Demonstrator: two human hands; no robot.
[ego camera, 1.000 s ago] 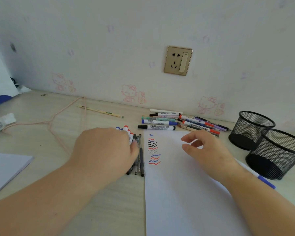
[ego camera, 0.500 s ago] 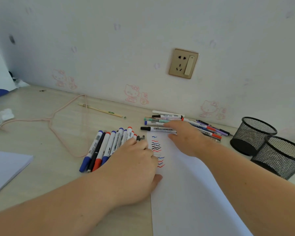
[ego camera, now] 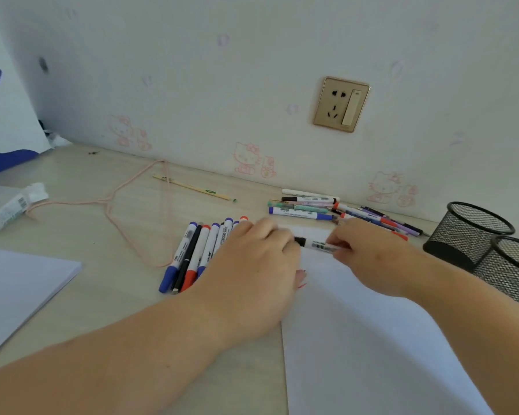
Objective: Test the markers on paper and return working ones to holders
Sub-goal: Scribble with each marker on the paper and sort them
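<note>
Mesh holders (ego camera: pixel 477 232) look empty; right hand (ego camera: pixel 372 259) and left hand (ego camera: pixel 252 265) pinch black marker (ego camera: pixel 315 244).

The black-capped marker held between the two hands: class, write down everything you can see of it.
The marker has a white barrel with black printed text and a black cap at its left end. It looks like plastic. It lies roughly level, just above the top edge of the white paper. The right hand pinches the barrel; the left hand grips the cap end. Whether the cap has come loose cannot be told.
</note>
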